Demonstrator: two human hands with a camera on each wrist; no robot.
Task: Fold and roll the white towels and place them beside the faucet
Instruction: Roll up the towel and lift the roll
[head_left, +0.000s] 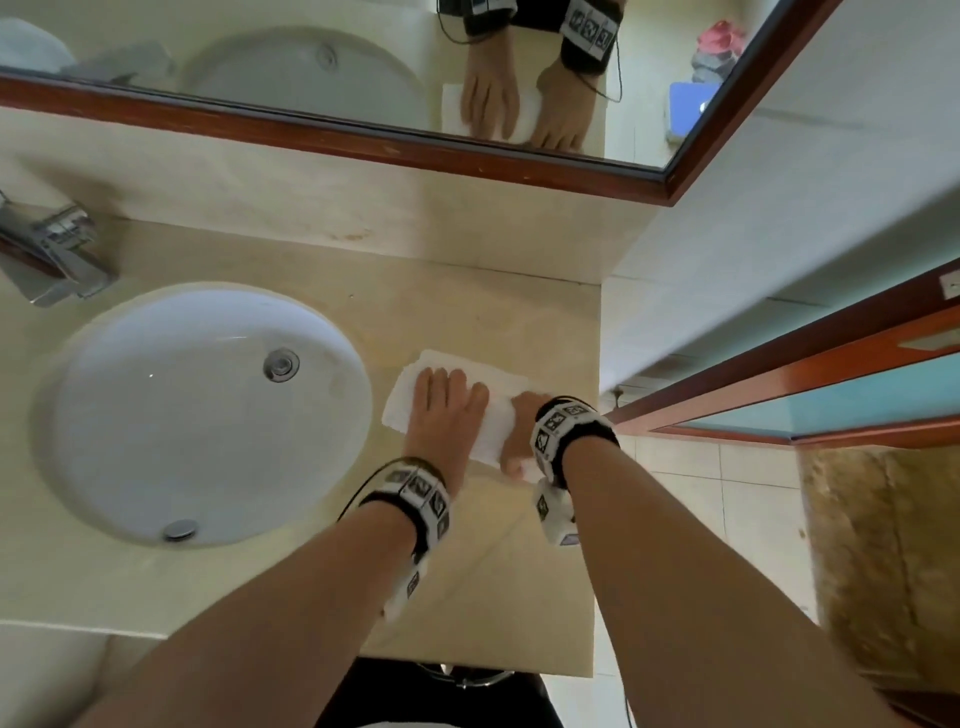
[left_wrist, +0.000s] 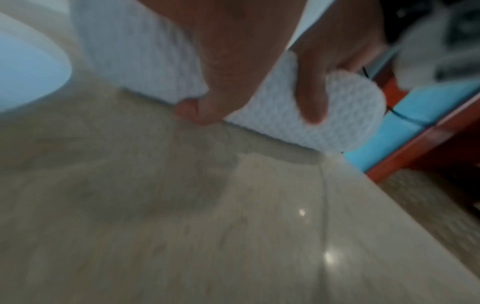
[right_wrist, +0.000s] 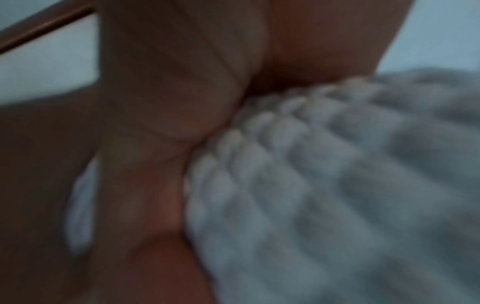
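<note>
the sink (head_left: 104, 467) holds only its drain. the towel (head_left: 415, 395) lies on the surface (head_left: 467, 312) right of the sink, its long axis running from far left to near right. left hand (head_left: 447, 410) presses it flat, fingers straight; right hand (head_left: 519, 431) curls round its rolled near end, fingers mostly hidden. the faucet (head_left: 57, 254) is cut off at the left edge.

Beige stone counter (head_left: 483, 312), as I see it: white towel (head_left: 410, 395) lying on it, just right of the inset basin (head_left: 93, 415).

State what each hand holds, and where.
The right hand grips the white towel's rolled near end; the left hand lies flat on its middle.
</note>
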